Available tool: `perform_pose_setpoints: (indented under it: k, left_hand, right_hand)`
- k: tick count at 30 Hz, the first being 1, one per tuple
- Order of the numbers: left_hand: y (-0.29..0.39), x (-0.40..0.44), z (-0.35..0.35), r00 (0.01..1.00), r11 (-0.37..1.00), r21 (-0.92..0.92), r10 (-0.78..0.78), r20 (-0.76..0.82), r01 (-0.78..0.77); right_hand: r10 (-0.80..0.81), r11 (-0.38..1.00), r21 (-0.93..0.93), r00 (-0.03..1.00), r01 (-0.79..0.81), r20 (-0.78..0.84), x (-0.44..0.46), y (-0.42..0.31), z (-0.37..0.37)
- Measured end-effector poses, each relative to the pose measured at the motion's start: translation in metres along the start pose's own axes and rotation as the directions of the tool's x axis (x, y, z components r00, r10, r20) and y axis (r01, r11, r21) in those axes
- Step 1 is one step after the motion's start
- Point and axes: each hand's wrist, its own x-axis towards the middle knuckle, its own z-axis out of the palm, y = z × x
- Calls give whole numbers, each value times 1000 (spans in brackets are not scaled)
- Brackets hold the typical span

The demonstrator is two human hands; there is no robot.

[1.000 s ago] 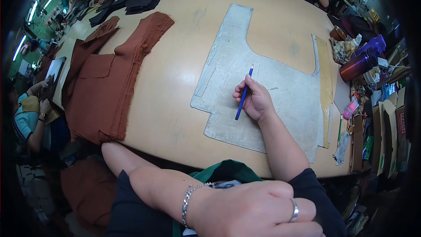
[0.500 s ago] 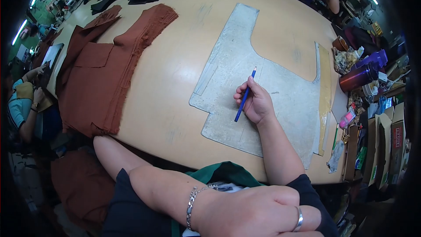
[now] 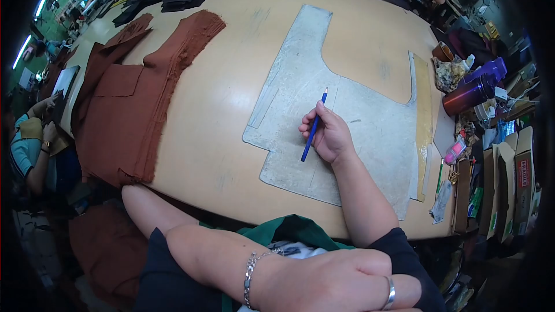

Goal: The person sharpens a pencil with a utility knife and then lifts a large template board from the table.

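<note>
While the right hand (image 3: 332, 137) has a blue pencil (image 3: 313, 127) gripped between thumb and curled fingers, its pale tip aims away from the body and the other end comes back toward the table edge. The pencil is right over the grey sheet (image 3: 370, 138), though I honestly can't tell if it's touching. The left hand (image 3: 347, 280) is way up close, back side showing, with a ring (image 3: 391, 293) and a chain bracelet (image 3: 248, 277). Its fingers bend down out of sight, so no clue whether they're clenched or holding something.

Going outward, the sheet lies flat on the table (image 3: 231, 81), a tan strip (image 3: 424, 127) along its right side. Off to the left there's a pile of rust cloth (image 3: 118, 127), rough edges and all. Over on the right edge sit a flask (image 3: 465, 97) and a pink bottle (image 3: 455, 150), with cardboard boxes (image 3: 509, 179) just past them. Someone in a light blue top (image 3: 24, 149) is at the far left.
</note>
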Motion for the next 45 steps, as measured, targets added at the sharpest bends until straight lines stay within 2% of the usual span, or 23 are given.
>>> perform_pose_setpoints:
  k: [1, 2, 4, 5, 6, 7, 8, 10, 11, 13, 14, 15, 18, 19, 21, 23, 24, 25, 27, 30, 37, 40, 45]
  left_hand:
    - [2, -1, 1, 1000, 1000, -2, -22, -7, 22]
    - [9, 1, 9, 991, 995, -7, -97, -93, 96]
    - [11, -3, 10, 989, 989, -42, -141, -40, 139]
    - [7, -3, -2, 989, 991, -68, -107, 99, 114]
    - [7, -5, -11, 965, 988, -40, -135, 226, 148]
    - [7, -7, -21, 923, 985, -4, -161, 349, 174]
    - [9, -10, -29, 856, 967, 96, -255, 450, 237]
    - [-1, -26, -46, 753, 904, 299, -422, 506, 306]
    - [-13, -46, -57, 733, 862, 392, -489, 473, 322]
    - [-31, -85, -80, 720, 607, 656, -680, 137, 449]
    - [-35, -107, -85, 615, 475, 567, -785, -72, 673]
    - [-34, -118, -86, 450, 317, 424, -854, -261, 848]
    - [-28, -128, -89, 364, 272, 372, -908, -206, 888]
    - [-22, -124, -94, 341, 295, 412, -939, -39, 862]
    - [3, -106, -117, 248, 364, 468, -924, 291, 805]
    - [38, -93, -141, 157, 307, 267, -871, 465, 913]
    - [53, -85, -158, 143, 259, 119, -798, 585, 959]
    - [69, -85, -172, 239, 233, -105, -673, 700, 967]
    - [95, -61, -169, 144, 169, -59, -550, 823, 984]
    - [106, -44, -152, 134, 276, 109, -728, 672, 955]
    - [107, -58, -168, 38, 383, 245, -600, 799, 891]
    - [101, -52, -164, -66, 333, 304, -570, 819, 893]
    - [94, -48, -161, -31, 370, 291, -571, 820, 882]
  right_hand:
    - [3, 1000, -4, 1000, -3, -4, -1, 1, 0]
    - [2, 1000, 1, 1000, -2, 0, -1, 1, 0]
    - [1, 1000, 10, 1000, -1, 5, 0, 1, 0]
    - [-1, 1000, 9, 1000, 1, 8, 0, 1, 0]
    - [-2, 1000, 9, 1000, 2, 9, -1, 0, 1]
    - [-3, 1000, 10, 1000, 3, 7, -1, 0, 1]
    - [-8, 1000, 1, 1000, 8, 9, -2, 0, 1]
    - [-19, 1000, -16, 1000, 19, 12, -4, 0, 0]
    - [-16, 1000, -24, 1000, 16, 18, -5, 0, -1]
    - [-18, 999, -27, 999, 19, 33, -5, 0, 0]
    - [-30, 999, -29, 999, 32, 42, -4, 1, 1]
    - [-40, 999, -35, 998, 42, 53, -4, 1, 2]
    - [-27, 999, -45, 997, 30, 68, -4, 2, 2]
    - [-16, 999, -48, 997, 20, 70, -4, 1, 1]
    - [2, 999, -41, 999, 0, 49, -4, -1, 2]
    - [23, 999, -42, 999, -21, 38, -5, -3, 3]
    - [32, 999, -44, 999, -30, 37, -5, -4, 4]
    - [40, 998, -41, 999, -39, 35, -5, -4, 4]
    - [44, 999, -19, 997, -42, 57, -2, -4, 1]
    - [44, 999, -13, 996, -43, 73, 1, -2, 1]
    - [33, 998, -46, 997, -30, 63, -1, -5, 4]
    - [34, 998, -57, 997, -30, 71, -1, -4, 3]
    - [33, 996, -87, 997, -26, 75, -2, -5, 4]
